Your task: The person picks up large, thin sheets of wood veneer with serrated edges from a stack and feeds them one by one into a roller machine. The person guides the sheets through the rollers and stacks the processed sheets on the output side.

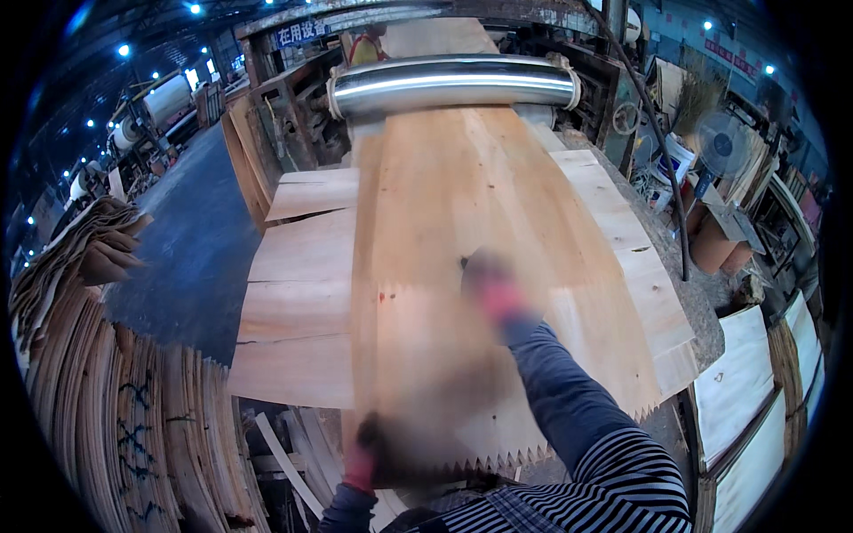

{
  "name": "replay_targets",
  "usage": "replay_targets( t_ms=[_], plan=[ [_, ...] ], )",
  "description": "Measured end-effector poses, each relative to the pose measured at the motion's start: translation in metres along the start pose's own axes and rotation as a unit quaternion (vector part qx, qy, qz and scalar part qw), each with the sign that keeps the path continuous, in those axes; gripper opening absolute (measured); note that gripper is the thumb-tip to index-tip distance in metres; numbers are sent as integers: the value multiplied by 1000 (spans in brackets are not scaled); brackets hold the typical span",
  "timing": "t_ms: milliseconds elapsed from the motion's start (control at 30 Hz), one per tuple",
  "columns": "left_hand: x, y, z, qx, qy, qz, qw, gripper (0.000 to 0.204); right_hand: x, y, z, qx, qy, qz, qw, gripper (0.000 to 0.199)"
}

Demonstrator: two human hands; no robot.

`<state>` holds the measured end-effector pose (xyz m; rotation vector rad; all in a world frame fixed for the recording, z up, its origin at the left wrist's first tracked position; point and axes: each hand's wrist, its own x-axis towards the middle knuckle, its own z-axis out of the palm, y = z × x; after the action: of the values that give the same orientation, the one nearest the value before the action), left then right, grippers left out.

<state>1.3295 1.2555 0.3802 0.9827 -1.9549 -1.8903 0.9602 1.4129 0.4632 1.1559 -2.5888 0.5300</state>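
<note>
A broad wood veneer sheet [462,204] stretches from close to my body up to a shiny metal roller [453,84], its near edge jagged like saw teeth. My right hand [491,282], in a dark and pink glove, is over the middle of the sheet; motion smears its fingers. At the sheet's near left corner is my left hand [362,453], gloved the same way, with its fingers too dark and blurred to read. Paler veneer pieces [298,311] lie under the sheet's left side, and more pale veneer [635,240] shows along its right.
Stacked veneer [133,417] stands at the lower left, beside a dark blue floor [191,240]. White-faced boards [737,391] lean at the lower right. A fan [721,142] and a thin pole [657,133] are on the right. Behind the roller, a person's bright vest [364,51] shows.
</note>
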Motion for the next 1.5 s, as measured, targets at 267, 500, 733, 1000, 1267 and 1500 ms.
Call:
replay_targets(
  t_ms=[267,500,733,1000,1267,1500],
  plan=[
    [7,42,-9,248,-250,399,846,35,-135,-45,-24,48,-116,-22,992,75],
    [9,36,-6,190,-230,116,947,24,-330,-14,-115,-40,-15,254,966,75],
    [-36,78,52,293,153,256,908,39,-420,46,-121,-23,12,343,939,71],
    [-115,128,410,152,-189,340,909,48,-485,182,-219,102,96,264,954,79],
    [-73,159,763,349,-139,387,842,73,-469,356,-337,147,98,199,964,78],
    [-1,164,953,365,93,220,900,69,-430,550,-361,111,68,169,977,74]
  ],
)
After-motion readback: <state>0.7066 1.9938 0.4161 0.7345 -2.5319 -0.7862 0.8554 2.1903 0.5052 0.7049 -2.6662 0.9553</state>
